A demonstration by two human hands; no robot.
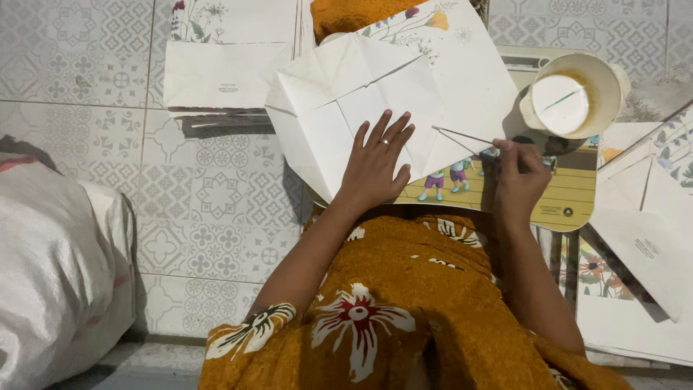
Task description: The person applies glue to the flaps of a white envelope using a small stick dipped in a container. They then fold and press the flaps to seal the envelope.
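Observation:
My left hand (377, 165) lies flat, fingers spread, on a folded white paper bag (339, 101) that rests on a picture board (570, 195) across my lap. My right hand (517, 177) pinches a thin stick (465, 135) whose tip touches the bag's fold near its right side. Just beyond that hand stands a cream plastic cup (575, 94) with white glue in it. The bag's far part has a flower print (422, 25).
A stack of finished white bags (224, 76) lies on the patterned tile floor (209, 209) at the upper left. More folded bags (642, 245) are piled at the right. A large white sack (58, 267) sits at the left. My lap is covered by orange flowered cloth (404, 310).

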